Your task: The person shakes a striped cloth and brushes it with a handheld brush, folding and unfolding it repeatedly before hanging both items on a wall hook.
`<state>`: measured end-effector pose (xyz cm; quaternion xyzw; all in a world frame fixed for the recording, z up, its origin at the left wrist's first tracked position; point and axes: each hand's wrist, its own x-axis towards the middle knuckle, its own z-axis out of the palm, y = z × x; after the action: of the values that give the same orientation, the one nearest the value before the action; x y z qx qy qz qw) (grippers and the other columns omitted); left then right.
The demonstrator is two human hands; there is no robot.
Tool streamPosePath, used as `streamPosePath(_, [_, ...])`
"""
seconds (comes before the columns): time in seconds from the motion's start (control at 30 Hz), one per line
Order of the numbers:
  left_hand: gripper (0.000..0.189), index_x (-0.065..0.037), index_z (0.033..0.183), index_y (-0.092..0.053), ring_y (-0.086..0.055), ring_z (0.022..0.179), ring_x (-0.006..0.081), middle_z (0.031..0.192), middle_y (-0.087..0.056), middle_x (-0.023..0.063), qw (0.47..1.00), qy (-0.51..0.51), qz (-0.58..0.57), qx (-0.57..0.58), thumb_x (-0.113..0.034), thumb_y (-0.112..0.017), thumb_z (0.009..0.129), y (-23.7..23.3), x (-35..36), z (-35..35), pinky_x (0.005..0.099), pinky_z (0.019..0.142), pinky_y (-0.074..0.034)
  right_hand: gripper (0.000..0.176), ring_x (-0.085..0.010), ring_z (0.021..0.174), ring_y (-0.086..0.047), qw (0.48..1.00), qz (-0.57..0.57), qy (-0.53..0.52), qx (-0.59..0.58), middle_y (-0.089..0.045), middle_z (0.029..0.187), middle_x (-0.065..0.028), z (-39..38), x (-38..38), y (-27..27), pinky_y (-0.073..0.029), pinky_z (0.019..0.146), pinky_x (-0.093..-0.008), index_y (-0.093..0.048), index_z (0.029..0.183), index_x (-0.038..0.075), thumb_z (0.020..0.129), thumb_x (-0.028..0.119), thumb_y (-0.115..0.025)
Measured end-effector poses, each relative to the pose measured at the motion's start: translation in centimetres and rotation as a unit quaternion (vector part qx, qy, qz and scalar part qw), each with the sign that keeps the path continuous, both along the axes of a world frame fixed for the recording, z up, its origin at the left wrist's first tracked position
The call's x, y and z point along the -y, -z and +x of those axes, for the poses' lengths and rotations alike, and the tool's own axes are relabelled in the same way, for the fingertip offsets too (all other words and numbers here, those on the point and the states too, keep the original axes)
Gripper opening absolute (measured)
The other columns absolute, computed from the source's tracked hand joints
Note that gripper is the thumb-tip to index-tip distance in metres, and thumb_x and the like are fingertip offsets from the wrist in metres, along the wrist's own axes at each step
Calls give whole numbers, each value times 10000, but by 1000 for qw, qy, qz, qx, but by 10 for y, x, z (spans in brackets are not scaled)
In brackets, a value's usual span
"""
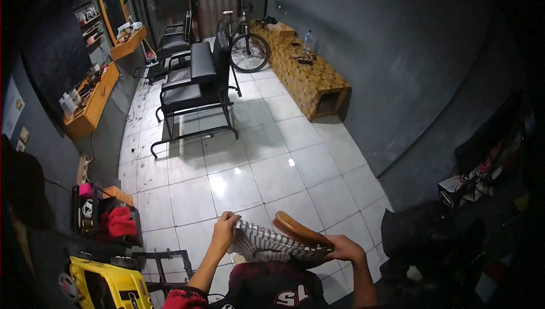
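Note:
A black-and-white striped cloth (262, 243) is stretched between my two hands in front of my chest. My left hand (227, 224) is closed on its upper left edge, with the fingertips pinched together. At the other end, my right hand (346, 248) is closed around the end of a wooden-backed brush (302, 230) and, it seems, the cloth's right edge too. The brush points up and to the left over the cloth; a strip of reddish-brown bristles shows along its side. The fingers of my right hand are partly hidden.
Black barber chairs (196, 76) stand ahead on white tiles. A woven-patterned bench (295, 62) lines the right wall, with a bicycle (248, 48) behind it. Wooden shelves (93, 102) hang at left. Nearby are a red cloth (119, 221) and a yellow case (110, 283).

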<state>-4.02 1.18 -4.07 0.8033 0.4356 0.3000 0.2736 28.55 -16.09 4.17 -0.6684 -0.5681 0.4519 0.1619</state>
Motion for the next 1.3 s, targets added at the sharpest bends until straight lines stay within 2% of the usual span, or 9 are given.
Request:
streamPosePath(0.07, [286,-32,922,-619,-581,786,338,872,-575,166,1000,3,14,1,50,-503,674,10,-9,12,392,698,-472,380,-298,849,-615,953,-27,39,299,-635,861,-163,-10,-6,5,-481,735,-409,-576,1067,86,693,15,-587])
streamPosePath(0.23, [281,-39,958,-626,-577,854,339,908,-598,171,995,-23,70,-63,20,-503,712,15,-61,39,385,739,-473,97,-379,692,-533,835,303,210,409,-553,656,-178,20,-47,27,-350,636,-444,-544,707,6,617,-29,-538])
streamPosePath(0.33, [384,-42,989,-608,-558,909,330,963,-585,162,982,-82,164,34,74,-498,639,-50,-82,50,370,774,-456,314,-453,874,-498,749,510,320,276,-544,856,-253,33,-50,9,-338,904,-536,-560,906,-62,598,-42,-503])
streamPosePath(0.47, [478,-3,973,-586,-531,915,326,979,-542,173,941,-128,205,237,142,-400,557,-150,-58,63,383,795,-438,130,-206,662,-569,664,626,254,320,-579,850,-125,42,-34,-50,-461,616,-309,-581,886,-30,773,3,-526])
streamPosePath(0.6, [443,6,974,-578,-547,899,368,890,-564,191,947,-73,273,155,131,-411,583,-76,-26,61,422,854,-423,240,-203,823,-521,774,417,347,325,-540,935,-64,36,9,45,-422,676,-335,-588,935,-11,859,189,-480])
streamPosePath(0.7, [258,12,955,-582,-546,892,400,960,-581,235,981,131,-57,-130,-11,-485,717,114,17,13,423,832,-431,190,-350,733,-567,901,257,247,247,-553,709,-215,0,70,168,-434,653,-426,-579,763,-8,779,162,-498])
streamPosePath(0.8, [251,22,916,-581,-548,934,419,964,-573,276,814,344,-351,-309,-172,-456,816,202,71,-66,468,809,-430,377,-368,907,-597,927,-324,79,169,-603,880,-275,-12,145,264,-454,783,-416,-637,871,-49,660,253,-558])
streamPosePath(1.1, [326,0,930,-483,-546,764,412,758,-552,240,970,135,-108,-171,-40,-620,637,1,-33,31,463,666,-432,88,-373,695,-541,844,166,387,332,-534,728,-246,31,43,87,-412,602,-423,-524,637,-59,670,23,-525])
streamPosePath(1.3, [510,29,1119,-443,-523,735,185,871,-520,109,944,-42,214,246,-89,-694,691,-57,-21,50,320,681,-431,398,-165,666,-533,759,352,525,157,-542,744,-71,32,65,65,-468,699,-332,-571,1009,-20,929,334,-407])
